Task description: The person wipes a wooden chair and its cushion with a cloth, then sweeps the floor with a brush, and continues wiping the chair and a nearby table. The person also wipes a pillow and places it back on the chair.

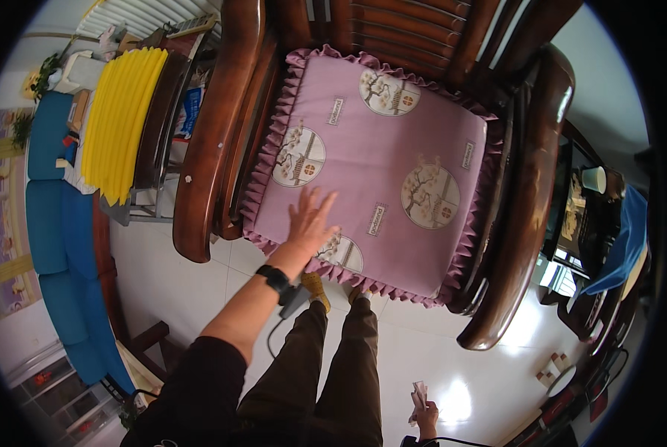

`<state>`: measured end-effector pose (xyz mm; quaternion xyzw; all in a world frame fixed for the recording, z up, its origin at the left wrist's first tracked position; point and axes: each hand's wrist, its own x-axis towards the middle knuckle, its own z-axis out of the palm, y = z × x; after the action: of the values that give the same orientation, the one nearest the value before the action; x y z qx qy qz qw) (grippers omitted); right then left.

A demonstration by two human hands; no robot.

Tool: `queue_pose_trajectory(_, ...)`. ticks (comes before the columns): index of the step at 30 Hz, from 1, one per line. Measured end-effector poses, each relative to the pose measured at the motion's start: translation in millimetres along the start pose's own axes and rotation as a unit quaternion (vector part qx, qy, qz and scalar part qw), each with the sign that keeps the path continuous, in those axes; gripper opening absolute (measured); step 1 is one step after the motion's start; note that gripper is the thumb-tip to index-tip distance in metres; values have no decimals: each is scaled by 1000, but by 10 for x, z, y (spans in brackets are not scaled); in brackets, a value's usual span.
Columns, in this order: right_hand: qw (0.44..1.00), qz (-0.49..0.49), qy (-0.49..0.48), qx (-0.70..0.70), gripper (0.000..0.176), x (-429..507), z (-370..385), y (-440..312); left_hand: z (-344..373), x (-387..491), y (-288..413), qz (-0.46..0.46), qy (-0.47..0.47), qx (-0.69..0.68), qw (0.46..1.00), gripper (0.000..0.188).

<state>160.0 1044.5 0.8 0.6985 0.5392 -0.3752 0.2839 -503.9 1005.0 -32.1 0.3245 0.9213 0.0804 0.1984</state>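
A mauve seat cushion [356,167] with a ruffled edge and round blossom patterns lies on a dark wooden armchair [199,184]. Over its front left part, my left hand [310,223] is spread with fingers apart and nothing in it; I cannot tell if it presses on the fabric. A black watch is on that wrist. Low in the view and away from the chair, my right hand [427,416] grips a crumpled pale cloth [419,398].
Polished wooden armrests flank the cushion, the right armrest [526,212] among them. To the left stand a table with a pleated yellow cover [124,123] and a blue sofa [59,223]. A cup [593,180] and blue cloth [624,246] are at right. Glossy tiles [423,335] cover the floor.
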Motion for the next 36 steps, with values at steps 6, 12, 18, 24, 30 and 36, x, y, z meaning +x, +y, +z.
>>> queue_pose_trajectory(6, 993, 16, -30, 109, 24, 135, -88, -193, 317, 152, 86, -81, -34, 22, 996, 78)
queue_pose_trajectory(12, 989, -2, -76, 125, 23, 31, 71, -383, 573, -382, -57, -97, 1, 6, 995, 67)
queue_pose_trajectory(18, 995, -45, -71, 62, 27, 189, 57, -647, 401, -481, -269, -87, -62, -65, 992, 53)
queue_pose_trajectory(24, 972, -27, -84, 217, 21, 507, -48, -995, 5, 533, -1119, -179, 164, -41, 969, 64)
queue_pose_trajectory(30, 996, -54, -63, 45, 27, 353, 171, -1110, 225, 729, -1360, -216, 91, 18, 972, 58)
queue_pose_trajectory(36, 994, -42, -80, 56, 33, 186, 366, -1111, 414, 530, -1454, -216, 164, -156, 950, 46)
